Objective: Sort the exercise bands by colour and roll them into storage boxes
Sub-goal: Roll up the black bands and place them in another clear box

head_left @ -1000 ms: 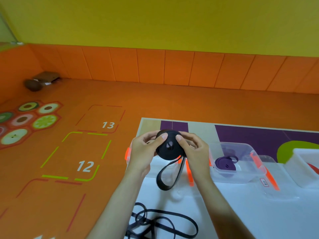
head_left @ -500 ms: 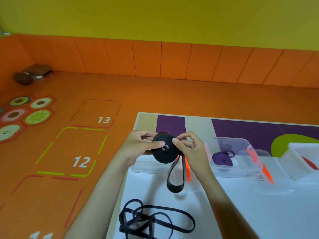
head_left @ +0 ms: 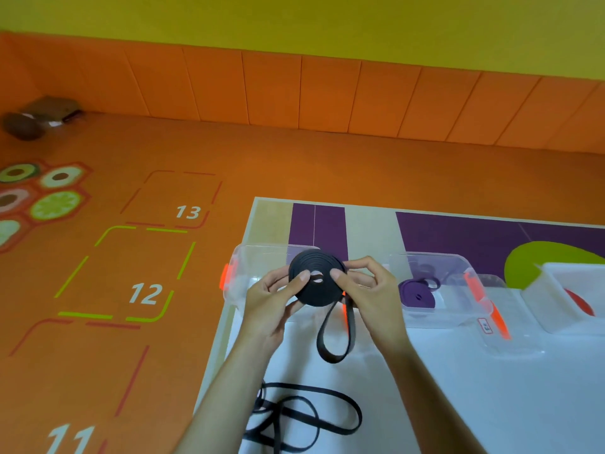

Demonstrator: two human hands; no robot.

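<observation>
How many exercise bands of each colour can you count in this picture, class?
Black rubber exercise bands: 2, one part-rolled coil pinched by left hand and right hand, one loose tangle (taken as one band).
Purple rolled rubber band: 1, in the clear plastic box.
Total: 3.

Two hands are counted, the left hand [head_left: 271, 303] and the right hand [head_left: 373, 290]. Three boxes are counted: a left clear box [head_left: 248, 260], a right clear box [head_left: 458, 273] and a white box [head_left: 553, 290]. One black coil [head_left: 319, 294], one purple band [head_left: 417, 294] and one black tangle [head_left: 281, 412] are counted; the bands in the tangle cannot be numbered
</observation>
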